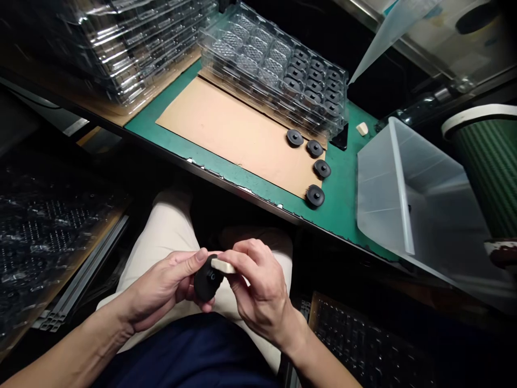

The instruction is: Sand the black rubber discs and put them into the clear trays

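Note:
My left hand [177, 280] is closed around a black round part [205, 281] with a small knob at its centre, held above my lap. Pinched between the thumb and fingers of my right hand [258, 285] is a small cream-coloured block [222, 266]. The block's end meets the upper edge of the black part. What it is made of, I cannot tell. On the bench, similar black parts lie along the right end of a cardboard sheet [226, 134], the nearest black part [315, 196] close to the bench's front edge.
A clear compartment tray [258, 59], partly filled with black parts, sits behind the cardboard on the green bench top [161, 141]. Stacked clear trays [121, 48] rise at the left. To the right are a translucent bin [379, 188], another cream block [362, 129] and a green ribbed cylinder [488, 167].

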`<state>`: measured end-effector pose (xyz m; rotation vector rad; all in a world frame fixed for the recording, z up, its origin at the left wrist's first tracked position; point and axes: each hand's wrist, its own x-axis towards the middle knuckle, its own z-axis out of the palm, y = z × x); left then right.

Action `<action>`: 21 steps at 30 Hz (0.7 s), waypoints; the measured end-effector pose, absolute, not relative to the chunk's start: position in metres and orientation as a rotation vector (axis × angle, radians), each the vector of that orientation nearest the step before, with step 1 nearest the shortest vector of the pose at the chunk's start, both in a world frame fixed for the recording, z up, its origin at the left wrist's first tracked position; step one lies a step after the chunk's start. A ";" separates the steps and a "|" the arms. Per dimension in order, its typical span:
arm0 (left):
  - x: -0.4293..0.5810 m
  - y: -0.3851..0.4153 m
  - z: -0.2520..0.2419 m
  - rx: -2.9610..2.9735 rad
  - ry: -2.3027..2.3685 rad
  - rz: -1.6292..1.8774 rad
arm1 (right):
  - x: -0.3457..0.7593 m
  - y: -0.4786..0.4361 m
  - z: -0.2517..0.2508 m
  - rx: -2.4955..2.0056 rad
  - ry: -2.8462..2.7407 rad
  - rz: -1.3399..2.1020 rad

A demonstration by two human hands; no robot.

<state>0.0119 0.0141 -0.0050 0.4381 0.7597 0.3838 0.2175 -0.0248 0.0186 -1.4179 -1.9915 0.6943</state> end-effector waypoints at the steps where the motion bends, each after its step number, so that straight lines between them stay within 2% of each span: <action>1: 0.013 0.012 -0.005 0.392 0.755 0.366 | 0.219 -0.023 0.019 -1.360 -2.033 0.686; 5: 0.016 0.007 -0.005 0.208 0.684 0.354 | 0.220 -0.016 0.023 -1.130 -2.219 0.622; 8: 0.020 0.008 -0.004 0.171 0.695 0.592 | 0.217 -0.012 0.027 -1.358 -2.054 0.547; 11: 0.023 0.010 -0.002 0.306 0.811 0.868 | 0.210 -0.011 0.029 -1.631 -1.682 0.893; 13: 0.024 0.011 0.000 0.411 0.841 0.955 | 0.205 -0.012 0.029 -1.588 -1.570 1.170; 14: 0.024 0.011 0.000 0.441 0.842 0.981 | 0.203 -0.012 0.029 -1.554 -1.562 1.203; 18: 0.022 0.009 0.000 0.449 0.871 0.982 | 0.203 -0.010 0.023 -1.597 -1.623 0.880; 21: 0.019 0.008 0.000 0.427 0.888 0.949 | 0.207 -0.009 0.022 -1.493 -1.694 0.978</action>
